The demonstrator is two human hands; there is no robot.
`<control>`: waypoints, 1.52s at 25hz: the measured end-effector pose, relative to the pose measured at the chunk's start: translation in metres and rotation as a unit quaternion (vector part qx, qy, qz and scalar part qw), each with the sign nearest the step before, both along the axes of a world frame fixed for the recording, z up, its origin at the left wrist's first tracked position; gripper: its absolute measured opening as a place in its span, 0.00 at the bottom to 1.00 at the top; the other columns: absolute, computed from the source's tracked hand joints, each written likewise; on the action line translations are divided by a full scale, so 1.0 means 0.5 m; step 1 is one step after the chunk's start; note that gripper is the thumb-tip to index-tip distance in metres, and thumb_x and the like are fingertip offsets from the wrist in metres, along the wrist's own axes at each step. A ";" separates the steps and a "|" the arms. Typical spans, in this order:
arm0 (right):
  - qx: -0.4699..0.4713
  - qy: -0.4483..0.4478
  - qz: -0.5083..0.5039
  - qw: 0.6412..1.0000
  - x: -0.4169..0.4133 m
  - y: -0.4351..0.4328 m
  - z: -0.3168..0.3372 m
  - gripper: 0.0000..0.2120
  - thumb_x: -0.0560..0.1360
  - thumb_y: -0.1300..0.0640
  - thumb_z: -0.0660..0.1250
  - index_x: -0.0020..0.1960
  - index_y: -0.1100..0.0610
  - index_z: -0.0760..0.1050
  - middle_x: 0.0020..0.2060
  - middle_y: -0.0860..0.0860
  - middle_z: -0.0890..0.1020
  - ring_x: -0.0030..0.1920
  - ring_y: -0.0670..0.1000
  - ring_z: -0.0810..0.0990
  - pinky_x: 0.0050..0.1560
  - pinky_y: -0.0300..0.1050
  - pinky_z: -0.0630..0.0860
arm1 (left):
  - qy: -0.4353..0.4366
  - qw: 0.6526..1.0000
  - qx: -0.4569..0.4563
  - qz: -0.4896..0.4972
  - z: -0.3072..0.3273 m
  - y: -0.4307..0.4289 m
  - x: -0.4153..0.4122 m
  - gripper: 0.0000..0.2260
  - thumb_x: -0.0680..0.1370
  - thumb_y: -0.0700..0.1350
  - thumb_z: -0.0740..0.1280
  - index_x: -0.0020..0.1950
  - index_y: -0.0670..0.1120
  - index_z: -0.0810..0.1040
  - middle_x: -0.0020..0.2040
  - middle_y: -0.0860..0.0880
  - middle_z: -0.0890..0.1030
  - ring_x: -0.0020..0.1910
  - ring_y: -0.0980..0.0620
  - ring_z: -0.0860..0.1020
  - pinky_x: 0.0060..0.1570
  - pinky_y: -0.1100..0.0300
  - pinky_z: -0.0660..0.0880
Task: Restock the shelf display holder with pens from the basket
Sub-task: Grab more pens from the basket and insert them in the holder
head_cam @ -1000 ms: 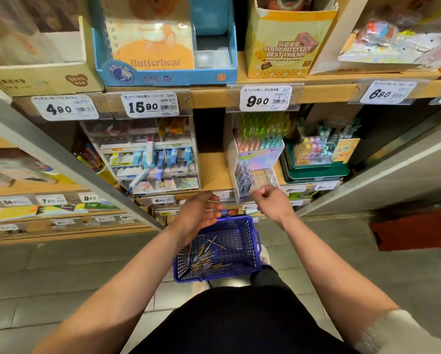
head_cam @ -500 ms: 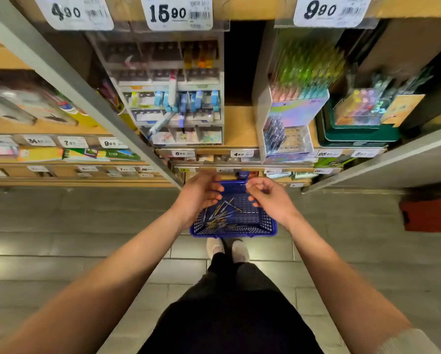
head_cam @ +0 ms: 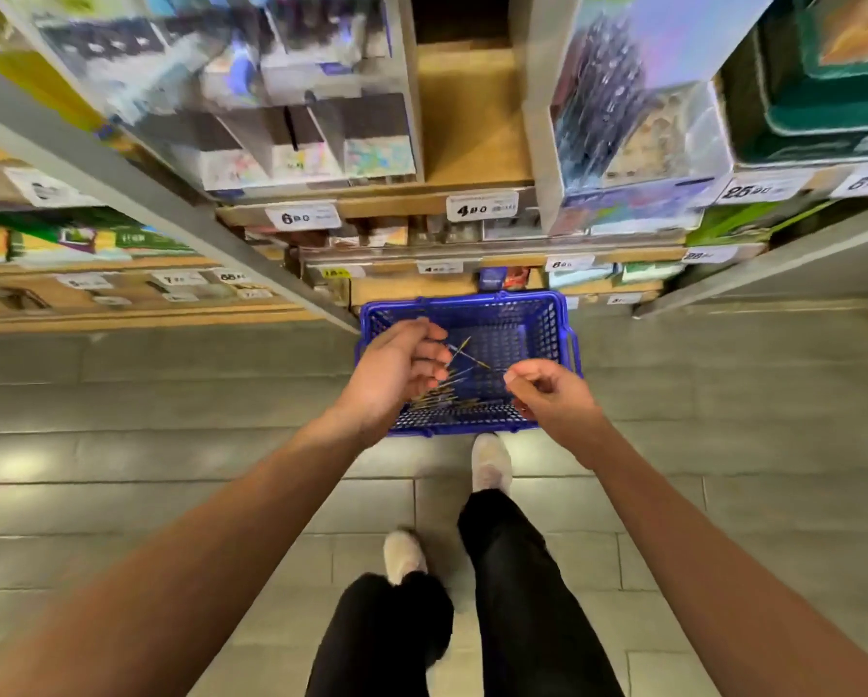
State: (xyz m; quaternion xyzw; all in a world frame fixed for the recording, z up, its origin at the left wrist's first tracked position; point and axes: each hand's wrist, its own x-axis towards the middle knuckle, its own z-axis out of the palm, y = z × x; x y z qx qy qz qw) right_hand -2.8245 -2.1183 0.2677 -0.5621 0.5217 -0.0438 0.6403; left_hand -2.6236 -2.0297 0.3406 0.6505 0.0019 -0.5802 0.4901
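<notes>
Loose thin pens (head_cam: 444, 396), blue plastic mesh basket (head_cam: 547, 329): left hand (head_cam: 397, 369) grip spread, right hand (head_cam: 547, 394) curled, empty; a hasty grab may scatter them.

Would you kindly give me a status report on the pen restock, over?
Left hand open over pens. Right hand curled, nothing seen in grip. Pens loose in blue basket. Nothing in the way.
</notes>
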 end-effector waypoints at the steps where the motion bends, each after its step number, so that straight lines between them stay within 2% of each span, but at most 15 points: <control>1: 0.003 0.007 -0.005 1.000 -0.007 0.003 -0.043 0.06 0.78 0.54 0.72 0.43 0.45 0.82 0.35 0.45 0.84 0.35 0.43 0.81 0.43 0.44 0.78 | 0.013 1.000 0.006 0.009 -0.053 0.001 -0.004 0.12 0.85 0.49 0.59 0.50 0.44 0.78 0.35 0.47 0.81 0.30 0.52 0.77 0.34 0.61 0.73; 6: -0.027 0.032 0.017 0.999 0.005 0.010 -0.307 0.04 0.77 0.55 0.73 0.44 0.48 0.80 0.31 0.42 0.83 0.32 0.41 0.80 0.38 0.38 0.78 | 0.044 0.998 0.029 0.025 -0.368 0.031 0.004 0.11 0.84 0.49 0.61 0.48 0.45 0.78 0.34 0.49 0.82 0.30 0.52 0.77 0.36 0.60 0.72; 8: -0.050 0.063 0.045 0.996 0.022 0.013 -0.446 0.02 0.77 0.53 0.73 0.45 0.50 0.81 0.32 0.43 0.83 0.32 0.41 0.79 0.41 0.39 0.79 | 0.078 0.996 0.051 0.012 -0.523 0.055 0.015 0.13 0.85 0.50 0.59 0.47 0.46 0.78 0.34 0.48 0.81 0.31 0.52 0.77 0.38 0.57 0.70; 12: -0.093 0.141 0.207 0.964 0.062 0.012 -0.672 0.08 0.78 0.47 0.70 0.50 0.50 0.82 0.39 0.45 0.84 0.41 0.46 0.82 0.51 0.42 0.77 | 0.116 0.988 0.096 0.032 -0.780 0.090 0.028 0.12 0.84 0.49 0.58 0.46 0.45 0.76 0.31 0.49 0.79 0.27 0.53 0.75 0.39 0.58 0.69; 14: -0.115 0.158 0.279 0.940 0.083 0.002 -0.775 0.06 0.77 0.47 0.70 0.51 0.49 0.81 0.44 0.46 0.85 0.47 0.47 0.83 0.54 0.42 0.77 | 0.098 0.989 0.103 0.042 -0.891 0.097 0.042 0.11 0.83 0.47 0.59 0.47 0.44 0.76 0.35 0.47 0.79 0.31 0.51 0.75 0.47 0.55 0.71; 16: -0.119 0.174 0.345 0.915 0.102 -0.020 -0.866 0.06 0.76 0.48 0.72 0.52 0.47 0.79 0.45 0.43 0.84 0.49 0.46 0.82 0.54 0.40 0.76 | 0.055 0.992 0.109 0.019 -0.980 0.095 0.063 0.13 0.84 0.48 0.58 0.47 0.44 0.77 0.37 0.47 0.79 0.34 0.51 0.76 0.45 0.56 0.73; 19: -0.164 0.226 0.438 0.855 0.141 -0.071 -0.972 0.09 0.76 0.52 0.71 0.56 0.50 0.79 0.43 0.43 0.82 0.49 0.47 0.82 0.46 0.36 0.70 | 0.009 0.995 0.102 -0.006 -1.061 0.079 0.094 0.15 0.85 0.48 0.56 0.44 0.45 0.77 0.36 0.48 0.80 0.32 0.52 0.76 0.36 0.60 0.71; 21: -0.211 0.258 0.466 0.820 0.180 -0.103 -1.030 0.10 0.77 0.54 0.69 0.58 0.52 0.79 0.48 0.48 0.84 0.53 0.51 0.82 0.48 0.37 0.72 | 0.003 0.996 0.089 -0.025 -1.081 0.072 0.105 0.16 0.85 0.49 0.54 0.45 0.45 0.77 0.35 0.49 0.80 0.32 0.53 0.76 0.36 0.60 0.71; 24: -0.272 0.285 0.432 0.811 0.243 -0.140 -1.099 0.09 0.78 0.56 0.65 0.57 0.52 0.80 0.53 0.53 0.84 0.56 0.55 0.82 0.54 0.43 0.76 | 0.025 0.997 0.066 -0.025 -1.089 0.084 0.117 0.18 0.85 0.53 0.55 0.46 0.46 0.78 0.35 0.49 0.81 0.32 0.53 0.77 0.38 0.59 0.73; 28: -0.382 0.294 0.505 0.716 0.251 -0.142 -1.165 0.16 0.81 0.57 0.64 0.67 0.48 0.73 0.61 0.55 0.74 0.59 0.61 0.79 0.54 0.53 0.79 | 0.030 0.996 0.076 -0.040 -1.073 0.113 0.119 0.19 0.85 0.55 0.57 0.46 0.46 0.80 0.37 0.48 0.83 0.32 0.53 0.80 0.34 0.62 0.77; 30: -0.405 0.288 0.518 0.696 0.238 -0.145 -1.182 0.14 0.80 0.55 0.65 0.65 0.49 0.74 0.59 0.55 0.71 0.59 0.61 0.76 0.53 0.55 0.79 | 0.023 0.996 0.078 -0.043 -1.071 0.125 0.114 0.18 0.84 0.55 0.58 0.47 0.46 0.81 0.38 0.47 0.84 0.32 0.53 0.81 0.32 0.63 0.78; 32: -0.413 0.278 0.518 0.696 0.236 -0.166 -1.182 0.11 0.79 0.53 0.68 0.61 0.50 0.78 0.58 0.55 0.72 0.60 0.60 0.75 0.55 0.54 0.77 | 0.024 0.996 0.081 -0.030 -1.069 0.122 0.111 0.17 0.84 0.54 0.58 0.47 0.45 0.80 0.39 0.47 0.85 0.33 0.53 0.82 0.33 0.62 0.78; 34: -0.379 0.247 0.528 0.719 0.237 -0.192 -1.166 0.10 0.77 0.53 0.71 0.58 0.50 0.80 0.55 0.53 0.76 0.59 0.58 0.77 0.57 0.51 0.76 | 0.019 0.994 0.093 -0.046 -1.071 0.103 0.108 0.16 0.85 0.53 0.57 0.49 0.45 0.80 0.44 0.46 0.86 0.38 0.51 0.83 0.39 0.59 0.78; 36: -0.316 0.195 0.529 0.763 0.244 -0.209 -1.134 0.08 0.76 0.51 0.74 0.54 0.48 0.80 0.47 0.47 0.81 0.52 0.52 0.81 0.53 0.46 0.76 | -0.021 0.992 0.088 -0.083 -1.072 0.074 0.110 0.15 0.85 0.52 0.57 0.52 0.45 0.80 0.54 0.44 0.86 0.50 0.48 0.83 0.48 0.56 0.78; 38: -0.250 0.131 0.504 0.816 0.257 -0.217 -1.087 0.08 0.73 0.47 0.76 0.51 0.44 0.81 0.39 0.41 0.83 0.42 0.42 0.81 0.46 0.41 0.75 | -0.095 0.988 0.066 -0.106 -1.070 0.045 0.113 0.12 0.85 0.49 0.58 0.54 0.46 0.80 0.60 0.43 0.84 0.56 0.47 0.81 0.54 0.53 0.77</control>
